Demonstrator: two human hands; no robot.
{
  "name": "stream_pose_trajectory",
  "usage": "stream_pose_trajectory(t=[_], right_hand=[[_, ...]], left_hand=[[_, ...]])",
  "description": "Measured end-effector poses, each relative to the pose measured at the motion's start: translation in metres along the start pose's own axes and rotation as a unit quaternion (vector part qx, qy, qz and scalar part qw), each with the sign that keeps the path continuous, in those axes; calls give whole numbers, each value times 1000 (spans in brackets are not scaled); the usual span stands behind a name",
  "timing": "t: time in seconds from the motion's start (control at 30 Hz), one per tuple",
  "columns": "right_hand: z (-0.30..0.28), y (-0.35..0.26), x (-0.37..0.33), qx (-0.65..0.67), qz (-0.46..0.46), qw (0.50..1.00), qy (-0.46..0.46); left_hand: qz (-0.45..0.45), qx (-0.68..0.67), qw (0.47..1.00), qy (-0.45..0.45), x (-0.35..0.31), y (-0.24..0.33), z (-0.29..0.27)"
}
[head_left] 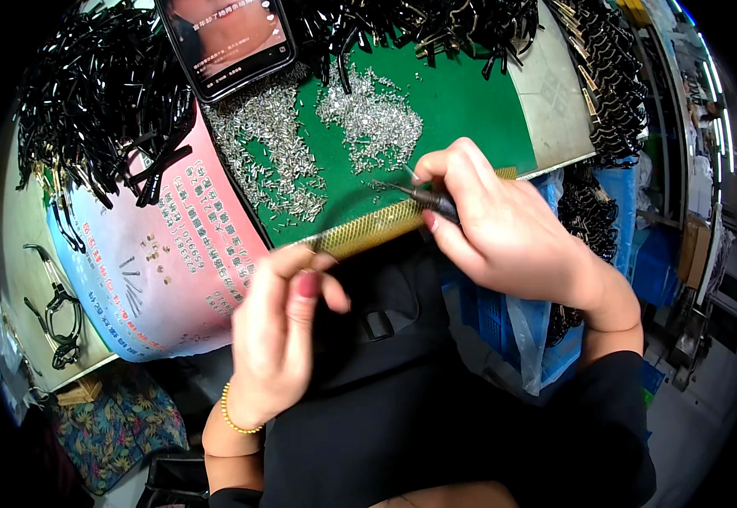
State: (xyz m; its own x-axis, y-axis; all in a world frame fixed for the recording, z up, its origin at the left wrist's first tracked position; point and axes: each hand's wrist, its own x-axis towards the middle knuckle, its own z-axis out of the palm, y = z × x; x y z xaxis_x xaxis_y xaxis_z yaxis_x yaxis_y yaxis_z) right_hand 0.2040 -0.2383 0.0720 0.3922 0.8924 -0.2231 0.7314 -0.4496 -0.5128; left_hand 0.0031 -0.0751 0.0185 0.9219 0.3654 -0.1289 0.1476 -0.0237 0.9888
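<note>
My right hand (pixel 508 229) is closed on a slim dark tool with a pointed metal tip (pixel 430 200), held above a gold mesh-patterned strip (pixel 368 234) along the table's near edge. The tip points left, towards small silver screws (pixel 374 118) heaped on a green mat (pixel 470 110). My left hand (pixel 275 330) is at the strip's left end, slightly blurred. Its fingers are bent and apart, the thumb raised, and I make out nothing between them. A second heap of silver screws (pixel 275 157) lies farther left.
Heaps of black glasses temples (pixel 98 93) line the far side, with more bundles (pixel 601 85) at the right. A phone (pixel 231 42) lies near the screws. At the left are a pink-and-blue printed sheet (pixel 161 262) and a dark glasses frame (pixel 64 326). Blue crates (pixel 504 326) stand below right.
</note>
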Motion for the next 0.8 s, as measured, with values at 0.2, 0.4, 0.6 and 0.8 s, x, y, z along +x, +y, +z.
stream_pose_trajectory(t=[0.2,0.4,0.6,0.8], right_hand=[[-1,1,3,-141,-68,988,-13],[5,6,5,-130,-66,989,6],[2,1,9,-139,-39,989,-24],[2,-6,23,17,-82,995,-60]], left_hand=[[-39,-56,997,40,35,17,5],[-84,-79,991,63,19,15,2],[-135,-114,979,96,7,19,0],[-161,-91,979,89,14,18,-6]])
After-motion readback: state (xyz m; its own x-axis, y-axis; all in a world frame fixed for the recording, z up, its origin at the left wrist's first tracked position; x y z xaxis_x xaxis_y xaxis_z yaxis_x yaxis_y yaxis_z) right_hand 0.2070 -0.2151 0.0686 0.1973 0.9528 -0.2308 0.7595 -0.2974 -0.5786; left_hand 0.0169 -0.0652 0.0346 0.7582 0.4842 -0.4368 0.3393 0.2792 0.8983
